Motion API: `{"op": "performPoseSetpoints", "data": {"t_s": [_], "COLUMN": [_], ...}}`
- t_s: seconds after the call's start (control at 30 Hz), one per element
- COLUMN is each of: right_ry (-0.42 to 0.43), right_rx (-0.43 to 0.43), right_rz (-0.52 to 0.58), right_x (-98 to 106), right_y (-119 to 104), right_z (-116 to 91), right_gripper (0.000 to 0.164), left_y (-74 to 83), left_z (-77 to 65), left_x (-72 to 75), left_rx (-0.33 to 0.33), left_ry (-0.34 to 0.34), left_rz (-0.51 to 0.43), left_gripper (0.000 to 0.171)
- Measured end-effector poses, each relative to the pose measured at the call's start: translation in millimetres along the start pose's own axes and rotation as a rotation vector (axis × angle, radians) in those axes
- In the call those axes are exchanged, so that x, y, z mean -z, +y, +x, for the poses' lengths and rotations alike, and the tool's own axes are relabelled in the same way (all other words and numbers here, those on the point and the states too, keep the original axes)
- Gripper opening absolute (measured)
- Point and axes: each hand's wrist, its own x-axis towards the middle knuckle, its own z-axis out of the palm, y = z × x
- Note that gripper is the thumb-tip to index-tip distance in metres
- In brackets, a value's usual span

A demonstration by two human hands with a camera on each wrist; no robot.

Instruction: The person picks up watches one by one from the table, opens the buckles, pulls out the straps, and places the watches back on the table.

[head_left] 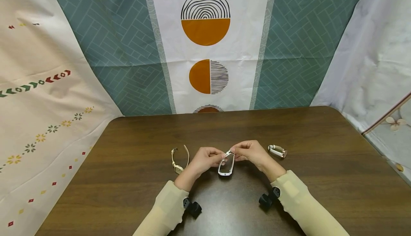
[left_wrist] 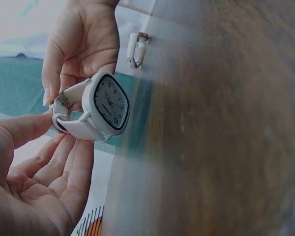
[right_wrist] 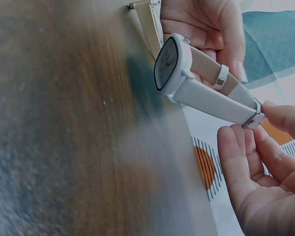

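Observation:
A white wristwatch with a squarish dial is held up by its strap between both hands, face downward over the table. My left hand pinches the strap near the buckle with thumb and fingertips. From the other side, my right hand pinches the strap end at the buckle. The two strap halves meet there in a loop. In the left wrist view the white case and numbered dial hang away from the fingers.
A cream-strapped watch lies unfastened just left of my left hand. Beyond the right hand lies another watch with a pale, looped strap. The brown wooden table ends at a patterned cloth; black cameras sit on both wrists.

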Motion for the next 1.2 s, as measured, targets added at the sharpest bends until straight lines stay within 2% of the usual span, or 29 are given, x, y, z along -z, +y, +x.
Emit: {"op": "performPoseSetpoints", "data": {"t_s": [0.17,0.5,0.73,0.97,1.2], "right_ry": [0.019,0.003,-0.006,-0.014,0.001], "right_rx": [0.006,0.017,0.014,0.024,-0.003], "right_rz": [-0.01,-0.006,-0.014,-0.027,-0.019], "right_x": [-0.5,-5.0,-7.1,-6.8,-9.0], "right_y": [-0.7,-0.3,1.2,1.1,-0.1], "right_z": [-0.5,-1.7,-2.5,-2.4,-2.4], "right_gripper": [0.029,0.029,0.03,0.03,0.03], "left_y": [1.1,-0.4,-0.5,-0.7,0.3], "left_z": [0.7,2.6,3.2,2.4,1.3], "left_x": [-1.3,-5.0,-7.7,-8.2,-9.2], "left_rx": [0.023,0.037,0.05,0.026,0.049], "left_ry": [0.025,0.058,0.074,0.073,0.082], "left_rz": [0.01,-0.043,-0.036,-0.023,-0.007], "left_gripper": [0.026,0.027,0.026,0.024,0.024]}}
